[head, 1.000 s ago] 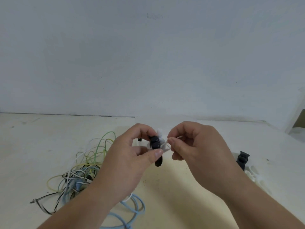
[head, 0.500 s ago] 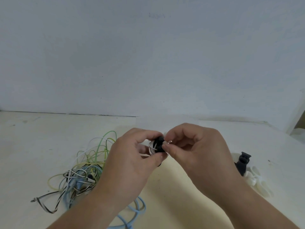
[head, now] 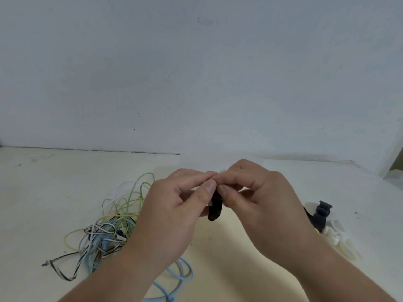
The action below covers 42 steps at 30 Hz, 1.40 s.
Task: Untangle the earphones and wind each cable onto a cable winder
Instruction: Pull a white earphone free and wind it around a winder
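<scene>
Earphone cables in a tangle [head: 109, 232] lie on the near left of the table [head: 54, 182]: green, yellow, white and black-and-white striped strands are knotted together. A pale blue cable [head: 178, 277] loops out of it closest to the front edge.

Just beyond, raised over the middle of the table, the two hands meet. The left hand [head: 172, 210] has thumb and forefinger curled and pinching the upper part of a black winder [head: 214, 209], whose lower end hangs free below the fingertips. The right hand [head: 259, 203] is curled in from the other side, its thumb and fingers nipped at the same spot. A scrap of white cable [head: 222, 170] shows just above the fingertips, so I take it that hand is pinching the cable against the winder, though most of it is hidden.

To my eye this is the close of one winding, with the loose end being tucked in. The next move calls for a firm press into the slot while the left hand keeps the coil from springing, then setting it down and going back to the knot.

Farther right, spare winders [head: 320, 216], one dark and some white, rest on the table. A plain wall [head: 196, 73] stands behind.
</scene>
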Each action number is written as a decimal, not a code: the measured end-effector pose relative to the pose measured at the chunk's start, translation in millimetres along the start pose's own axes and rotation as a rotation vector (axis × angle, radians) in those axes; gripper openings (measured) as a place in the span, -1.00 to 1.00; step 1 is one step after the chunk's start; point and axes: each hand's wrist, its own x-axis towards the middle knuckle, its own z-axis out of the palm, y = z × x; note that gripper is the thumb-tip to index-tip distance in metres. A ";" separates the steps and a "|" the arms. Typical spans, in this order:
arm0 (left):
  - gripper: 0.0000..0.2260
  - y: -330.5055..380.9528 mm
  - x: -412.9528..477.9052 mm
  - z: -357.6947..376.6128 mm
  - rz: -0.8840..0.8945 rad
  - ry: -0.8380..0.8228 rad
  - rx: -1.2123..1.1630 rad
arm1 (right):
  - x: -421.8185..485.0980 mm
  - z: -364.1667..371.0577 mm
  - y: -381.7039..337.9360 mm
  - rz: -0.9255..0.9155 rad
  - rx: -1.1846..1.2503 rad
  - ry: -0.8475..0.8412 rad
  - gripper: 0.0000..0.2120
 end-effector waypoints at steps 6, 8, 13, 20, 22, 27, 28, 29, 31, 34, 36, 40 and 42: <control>-0.80 -1.8 2.9 0.4 -0.023 0.057 -0.073 | 5.5 -6.2 6.9 0.143 0.247 0.092 -0.80; -0.79 0.0 2.1 0.3 -0.022 0.051 -0.074 | 6.8 -6.6 9.7 0.198 0.220 0.111 -0.85; -0.78 3.0 0.9 1.1 -0.030 0.064 -0.072 | 6.8 -5.8 16.8 0.312 0.131 0.084 -0.80; -0.74 3.5 1.7 1.1 -0.050 0.057 -0.003 | 4.7 -5.9 9.5 0.296 0.362 -0.091 -0.84; -0.74 4.1 1.6 1.2 -0.052 0.075 0.024 | 5.5 -8.3 10.0 0.309 0.373 -0.109 -0.81; -0.74 7.3 0.7 3.3 -0.068 0.102 0.054 | 6.4 -9.3 12.4 0.312 0.318 -0.120 -0.82; -0.74 7.7 0.7 3.6 -0.073 0.103 0.054 | 6.2 -8.5 12.9 0.309 0.304 -0.113 -0.83; -0.73 7.9 0.7 3.7 -0.078 0.101 0.053 | 6.0 -7.8 13.2 0.308 0.292 -0.105 -0.83; -0.72 7.9 0.7 3.5 -0.084 0.099 0.044 | 6.1 -6.5 13.1 0.302 0.265 -0.091 -0.83; -0.73 8.0 1.6 2.5 -0.107 0.107 -0.023 | 6.0 -4.3 12.3 0.287 0.198 -0.079 -0.82; -0.74 8.7 2.2 1.6 -0.131 0.114 -0.093 | 5.8 -2.4 11.3 0.281 0.148 -0.084 -0.82; -0.74 9.4 2.8 0.5 -0.157 0.127 -0.182 | 3.9 -0.4 7.9 0.267 0.066 -0.094 -0.80; -0.74 9.2 3.3 0.4 -0.163 0.129 -0.195 | 3.5 0.1 6.2 0.265 0.034 -0.097 -0.80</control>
